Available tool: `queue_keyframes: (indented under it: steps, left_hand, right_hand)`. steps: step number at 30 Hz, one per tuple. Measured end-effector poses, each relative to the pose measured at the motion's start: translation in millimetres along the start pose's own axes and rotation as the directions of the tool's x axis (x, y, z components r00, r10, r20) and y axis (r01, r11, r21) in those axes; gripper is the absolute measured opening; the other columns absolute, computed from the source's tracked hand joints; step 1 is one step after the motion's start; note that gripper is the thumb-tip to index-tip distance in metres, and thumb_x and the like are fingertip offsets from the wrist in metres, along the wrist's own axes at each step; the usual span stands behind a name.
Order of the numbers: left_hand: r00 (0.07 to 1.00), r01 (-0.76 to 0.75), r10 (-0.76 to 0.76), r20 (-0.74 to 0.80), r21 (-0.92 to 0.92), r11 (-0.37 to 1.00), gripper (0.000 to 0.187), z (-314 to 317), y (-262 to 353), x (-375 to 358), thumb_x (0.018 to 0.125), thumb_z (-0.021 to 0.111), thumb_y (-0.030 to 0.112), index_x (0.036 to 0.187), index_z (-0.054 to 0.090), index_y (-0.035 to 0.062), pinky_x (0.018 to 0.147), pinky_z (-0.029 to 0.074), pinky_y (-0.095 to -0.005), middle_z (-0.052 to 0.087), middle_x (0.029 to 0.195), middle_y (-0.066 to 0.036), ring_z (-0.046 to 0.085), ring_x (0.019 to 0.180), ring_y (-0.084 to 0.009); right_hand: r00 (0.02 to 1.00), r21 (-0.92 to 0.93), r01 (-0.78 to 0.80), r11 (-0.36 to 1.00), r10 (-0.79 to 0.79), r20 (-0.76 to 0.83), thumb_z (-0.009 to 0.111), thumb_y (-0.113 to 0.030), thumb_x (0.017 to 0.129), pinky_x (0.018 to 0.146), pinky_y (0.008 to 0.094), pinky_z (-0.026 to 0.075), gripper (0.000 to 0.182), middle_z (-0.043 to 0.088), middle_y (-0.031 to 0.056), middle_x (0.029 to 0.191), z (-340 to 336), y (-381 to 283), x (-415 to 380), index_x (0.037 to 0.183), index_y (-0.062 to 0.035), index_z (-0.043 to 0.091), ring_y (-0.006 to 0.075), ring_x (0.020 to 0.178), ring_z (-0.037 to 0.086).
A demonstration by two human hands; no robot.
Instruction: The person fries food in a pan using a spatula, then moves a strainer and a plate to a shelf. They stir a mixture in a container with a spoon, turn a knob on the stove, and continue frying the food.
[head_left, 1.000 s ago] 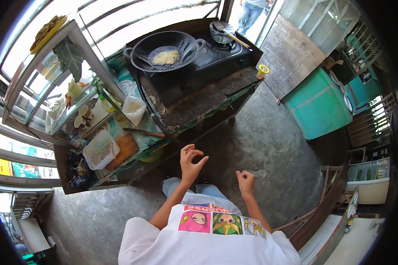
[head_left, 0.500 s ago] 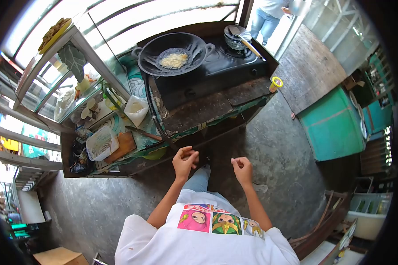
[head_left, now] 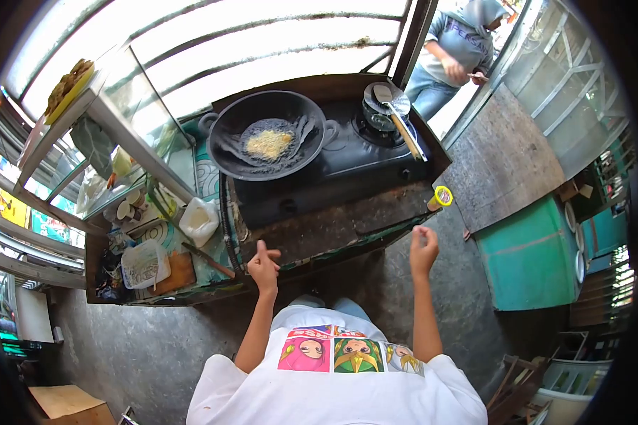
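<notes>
My left hand (head_left: 264,268) is raised in front of the stove's near edge, index finger stretched up and the others apart, with nothing in it. To the right, my right hand (head_left: 423,253) is held up with its fingers curled together; I see nothing in them. Just beyond it a small yellow-lidded container (head_left: 441,197) stands at the counter's corner. A black wok (head_left: 223,161) sits on the left of the gas stove (head_left: 290,200), with pale golden food (head_left: 269,144) frying in bubbling oil. A spatula (head_left: 397,117) lies across a metal pan (head_left: 375,108) on the right burner.
Left of the stove are a glass display case (head_left: 149,99), a white plastic tub (head_left: 200,222), a knife (head_left: 209,261), a clear container (head_left: 145,264) and a cutting board (head_left: 175,275). A green box (head_left: 524,255) stands right. Another person (head_left: 457,53) stands outside the doorway.
Both hands have risen toward the stove and moved farther apart, the right one closer to the yellow-lidded container. My view has tilted up, showing more of the person outside.
</notes>
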State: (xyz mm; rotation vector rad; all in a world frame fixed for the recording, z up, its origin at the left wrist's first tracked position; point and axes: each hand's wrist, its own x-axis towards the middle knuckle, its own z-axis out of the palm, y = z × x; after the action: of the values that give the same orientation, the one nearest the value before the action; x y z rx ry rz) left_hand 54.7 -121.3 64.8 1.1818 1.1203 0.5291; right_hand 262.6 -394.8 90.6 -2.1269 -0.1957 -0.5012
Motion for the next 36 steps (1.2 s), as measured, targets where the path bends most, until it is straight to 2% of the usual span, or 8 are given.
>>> queue_keyframes:
  steps: [7,11,14,18,24,27,32,36]
  left_hand:
    - [0.784,-0.585,0.549,-0.289,-0.047,0.81,0.029,68.4,-48.3,34.8,0.086,0.058,0.026,0.078,0.064,-0.0011,0.045,0.038,-0.0168,0.057,0.058,-0.002,0.046,0.039,-0.0061]
    - [0.992,-0.025,0.008,-0.13,-0.13,0.991,0.026,71.5,-4.1,5.8,0.084,0.06,0.023,0.076,0.062,-0.0012,0.045,0.037,-0.0184,0.054,0.052,-0.002,0.046,0.042,-0.0073]
    - [0.931,-0.077,0.016,-0.365,-0.153,0.985,0.028,75.8,-25.1,14.5,0.086,0.058,0.024,0.074,0.062,-0.0005,0.046,0.037,-0.022,0.051,0.047,-0.002,0.045,0.042,-0.0072]
    - [0.804,-0.338,0.249,-0.539,-0.072,0.938,0.025,98.6,-25.5,17.3,0.089,0.052,0.022,0.082,0.063,0.0007,0.069,0.042,-0.0239,0.062,0.074,-0.004,0.055,0.07,-0.0101]
    - [0.812,-0.207,0.057,-0.58,-0.195,0.959,0.022,97.1,-35.8,-0.1,0.09,0.05,0.018,0.086,0.063,0.0005,0.075,0.041,-0.0236,0.063,0.085,-0.005,0.055,0.081,-0.0111]
    - [0.801,-0.174,-0.015,-0.599,-0.256,0.951,0.022,92.5,-41.4,-1.9,0.09,0.049,0.017,0.087,0.062,0.0005,0.075,0.041,-0.0239,0.063,0.085,-0.005,0.055,0.081,-0.0111]
    - [0.832,-0.137,-0.039,-0.554,-0.273,0.952,0.023,81.8,-27.0,8.0,0.09,0.049,0.022,0.089,0.062,0.0041,0.071,0.039,-0.0231,0.063,0.085,-0.002,0.054,0.078,-0.0092]
    - [0.867,-0.1,-0.055,-0.496,-0.281,0.955,0.024,68.0,-27.7,29.4,0.09,0.048,0.026,0.089,0.063,0.0073,0.068,0.036,-0.0218,0.063,0.085,-0.001,0.054,0.076,-0.0077]
  right_hand:
    - [0.97,0.248,-0.212,0.945,0.174,0.168,0.059,-0.029,0.084,0.064,0.0306,0.043,0.026,0.062,0.0068,0.077,23.1,58.6,149.8,0.085,-0.0024,0.06,0.0169,0.071,0.057]
    - [0.923,0.133,-0.239,0.962,0.182,0.34,0.058,-0.034,0.083,0.07,0.0298,0.044,0.035,0.062,0.0086,0.082,72.6,93.3,220.2,0.096,-0.001,0.057,0.0169,0.076,0.057]
    - [0.828,0.008,-0.331,0.943,0.287,0.481,0.057,-0.037,0.083,0.072,0.0304,0.044,0.038,0.061,0.009,0.084,111.7,97.7,253.8,0.095,-0.0008,0.056,0.0174,0.079,0.057]
    - [0.608,0.085,-0.569,0.818,0.35,0.712,0.055,-0.036,0.085,0.04,0.026,0.042,0.038,0.059,0.0086,0.072,132.9,74.5,273.8,0.103,-0.0021,0.05,0.0162,0.049,0.058]
    - [0.597,0.034,-0.443,0.896,0.267,0.756,0.054,-0.033,0.086,0.046,0.031,0.045,0.035,0.06,0.0138,0.069,148.8,83.5,295.2,0.097,-0.0003,0.052,0.0198,0.051,0.058]
    - [0.842,-0.15,0.083,0.985,0.011,0.54,0.054,-0.026,0.083,0.077,0.0422,0.043,0.028,0.06,0.0216,0.086,142.9,78.0,302.8,0.092,0.0005,0.059,0.0374,0.088,0.057]
    - [0.886,-0.202,0.272,0.941,-0.162,0.435,0.056,-0.026,0.083,0.068,0.0383,0.045,0.032,0.062,0.0199,0.084,92.6,27.5,315.5,0.099,0.0012,0.06,0.032,0.079,0.061]
    - [0.881,-0.096,0.141,0.985,-0.081,0.466,0.06,-0.021,0.082,0.056,0.0288,0.042,0.031,0.063,0.0152,0.071,37.7,-66.8,291.7,0.1,0.0038,0.06,0.0151,0.057,0.055]
